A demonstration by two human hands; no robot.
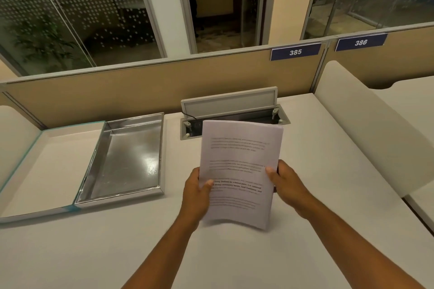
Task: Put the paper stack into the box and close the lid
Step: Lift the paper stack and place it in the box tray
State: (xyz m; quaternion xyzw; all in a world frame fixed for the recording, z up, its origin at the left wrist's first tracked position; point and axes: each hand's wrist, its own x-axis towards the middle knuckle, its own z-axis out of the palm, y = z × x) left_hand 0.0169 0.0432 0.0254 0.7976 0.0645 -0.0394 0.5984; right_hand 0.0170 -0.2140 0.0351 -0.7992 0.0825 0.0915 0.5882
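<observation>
A stack of printed white paper (239, 162) is held above the desk, tilted toward me and slightly bowed. My left hand (196, 197) grips its left edge with the thumb on the top sheet. My right hand (287, 185) grips its right edge the same way. To the left, a shallow box (128, 159) with a shiny silver lining lies open and empty on the desk. Its hinged lid (47, 169), cream inside with a teal edge, lies flat to the left of the box.
A white desk (234, 253) carries everything. Behind the paper, a cable hatch (232, 115) in the desk stands open with its flap raised. A beige partition (145, 82) runs along the back, and a white curved divider (366, 124) rises on the right.
</observation>
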